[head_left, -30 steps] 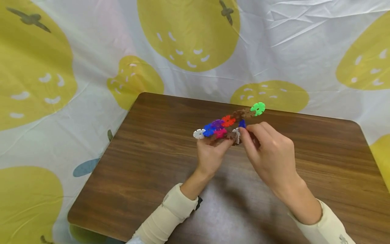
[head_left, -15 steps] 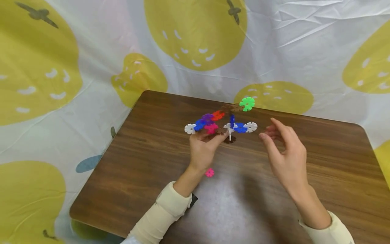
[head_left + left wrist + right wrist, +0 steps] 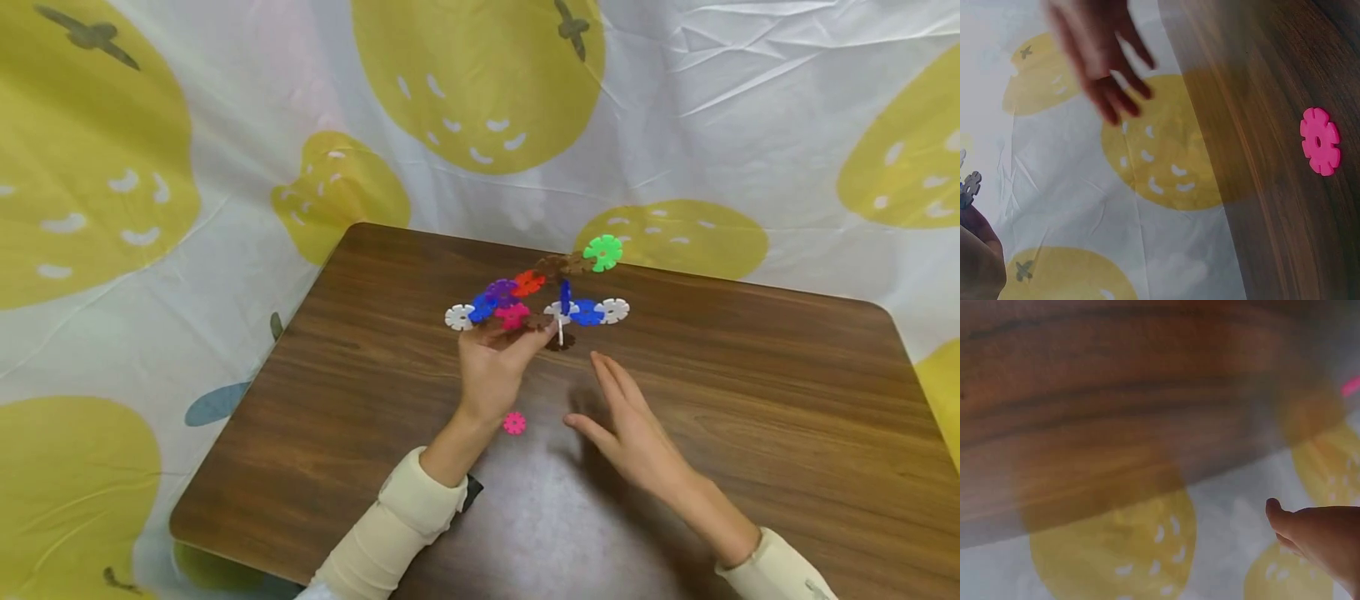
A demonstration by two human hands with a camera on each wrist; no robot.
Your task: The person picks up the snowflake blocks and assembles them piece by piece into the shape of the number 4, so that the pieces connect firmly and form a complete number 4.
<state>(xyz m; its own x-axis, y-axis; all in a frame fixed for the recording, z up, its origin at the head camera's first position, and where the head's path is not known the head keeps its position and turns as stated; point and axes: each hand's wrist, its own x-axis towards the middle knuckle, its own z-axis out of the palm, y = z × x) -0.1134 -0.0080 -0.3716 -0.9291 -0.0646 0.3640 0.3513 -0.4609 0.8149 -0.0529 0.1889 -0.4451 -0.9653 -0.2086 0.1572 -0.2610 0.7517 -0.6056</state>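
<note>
My left hand [image 3: 498, 350] pinches a chain of interlocked plastic snowflake discs [image 3: 536, 298] above the wooden table [image 3: 750, 400]; the chain runs from a white disc at the left to a green disc [image 3: 603, 252] at the far right, with a blue and white branch [image 3: 596, 312]. A loose pink disc [image 3: 514, 423] [image 3: 1320, 140] lies flat on the table just right of my left wrist. Over the table to the right of that pink disc hovers my right hand [image 3: 626, 417], fingers straight and holding nothing. The right wrist view is blurred; only a fingertip [image 3: 1279, 515] shows.
A white cloth with large yellow fruit prints [image 3: 480, 83] lies under and beyond the table. The table's far edge [image 3: 450, 237] is just behind the disc chain. Bare wood stretches to the right [image 3: 810, 367] and left [image 3: 337, 367].
My right hand let go of the chain, then dropped down and left toward the pink disc. That pink disc showed up on the table half a second ago. The left hand still holds the chain.
</note>
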